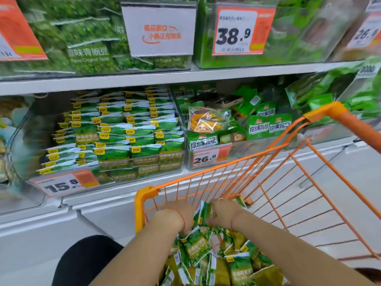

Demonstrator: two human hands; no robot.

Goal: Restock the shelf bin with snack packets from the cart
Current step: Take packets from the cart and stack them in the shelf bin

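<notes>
Nearest the camera, the orange cart [144, 203] holds a deep heap of loose green snack packets [198, 246], so plenty of stock is left to move. Both hands are down in that heap at the cart's far left corner: the left hand [177, 213], with a red cord at its wrist, and the right hand [224, 211] press in from either side of a small upright bunch of packets [203, 213], fingers curled onto it, as if gathering a handful to lift. Nothing is on its way to the shelf yet. Beyond the cart, to the far left, the clear shelf bin [115, 137] above the 15.8 price tag [64, 184] already carries rows of matching green packets stacked high. It looks mostly filled, though whether room is left at its top or back is hard to tell. By my reading the restock is well advanced but unfinished.
</notes>
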